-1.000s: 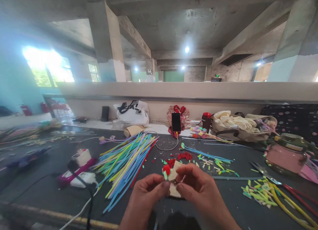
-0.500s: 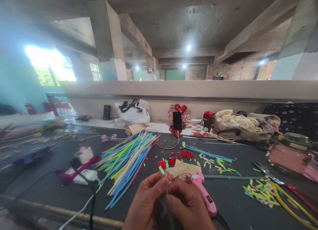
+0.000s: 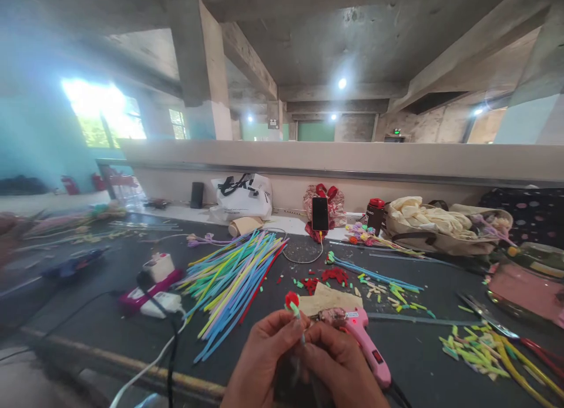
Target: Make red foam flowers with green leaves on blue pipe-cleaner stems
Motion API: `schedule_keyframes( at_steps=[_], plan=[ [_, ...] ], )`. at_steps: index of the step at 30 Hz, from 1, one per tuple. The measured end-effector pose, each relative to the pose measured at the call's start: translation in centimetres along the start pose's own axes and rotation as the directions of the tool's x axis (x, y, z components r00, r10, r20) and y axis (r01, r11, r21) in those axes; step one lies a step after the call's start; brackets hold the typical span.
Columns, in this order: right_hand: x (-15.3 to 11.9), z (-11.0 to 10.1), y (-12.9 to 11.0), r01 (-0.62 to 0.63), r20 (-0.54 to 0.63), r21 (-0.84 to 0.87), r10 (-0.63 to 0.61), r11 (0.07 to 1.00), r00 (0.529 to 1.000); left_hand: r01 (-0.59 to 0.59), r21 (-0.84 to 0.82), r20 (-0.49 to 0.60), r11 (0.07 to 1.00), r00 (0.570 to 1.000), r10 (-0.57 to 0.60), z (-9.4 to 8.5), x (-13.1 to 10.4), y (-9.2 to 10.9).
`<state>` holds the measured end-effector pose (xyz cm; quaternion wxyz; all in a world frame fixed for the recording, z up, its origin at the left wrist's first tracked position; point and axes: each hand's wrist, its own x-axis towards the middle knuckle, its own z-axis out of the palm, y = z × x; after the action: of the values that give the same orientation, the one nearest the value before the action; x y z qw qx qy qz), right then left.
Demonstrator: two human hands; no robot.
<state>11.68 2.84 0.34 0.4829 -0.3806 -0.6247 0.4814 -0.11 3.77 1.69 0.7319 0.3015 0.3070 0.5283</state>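
Centrally, the flower (image 3: 291, 301): small, red-headed and pale green beneath, it rises above the fingertips of two bare hands over a dark worktable (image 3: 418, 364).
Left hand (image 3: 265, 352): thumb and fingers pinch the flower just below its green part.
Right hand (image 3: 337, 358): fingers bend in beside the pale stem, close to the left; whether they grip it cannot be told.
Glue gun (image 3: 369, 346): pink, its red light lit, it lies just beyond the right hand, nozzle end over a beige sheet (image 3: 321, 297).
Red pieces (image 3: 335, 275): heaped behind the sheet.
Fuzzy stems (image 3: 238, 284): blue, yellow, green and lilac lengths fan out to the left.
Green snippets (image 3: 473, 349): scattered at right, near open scissors (image 3: 493, 320) with red handles.
Phone (image 3: 319, 213): propped upright against a patterned bag (image 3: 336, 201), a cable (image 3: 304, 262) plugged in below.
Power strip (image 3: 145, 292): magenta and white, on the table at far left.
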Motion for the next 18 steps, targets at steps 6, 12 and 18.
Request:
schedule_keyframes(
  at_steps=[6, 12, 18],
  plan=[
    [-0.1, 0.0, 0.4, -0.065, 0.126, 0.138, 0.048, 0.988, 0.991, 0.054, -0.001, 0.069, 0.999, 0.996, -0.054, 0.1, -0.7, 0.1],
    [-0.8, 0.2, 1.7, -0.071, 0.06, 0.063, 0.067, 0.995, 0.996, 0.067, 0.008, 0.066, 0.998, 0.996, -0.067, 0.3, -1.0, 0.6],
    [-1.2, 0.2, 1.8, 0.038, -0.027, -0.045, -0.039, 0.998, 0.999, 0.009, 0.092, 0.073, 0.996, 0.997, -0.016, -0.3, -0.8, 0.3]
  ],
)
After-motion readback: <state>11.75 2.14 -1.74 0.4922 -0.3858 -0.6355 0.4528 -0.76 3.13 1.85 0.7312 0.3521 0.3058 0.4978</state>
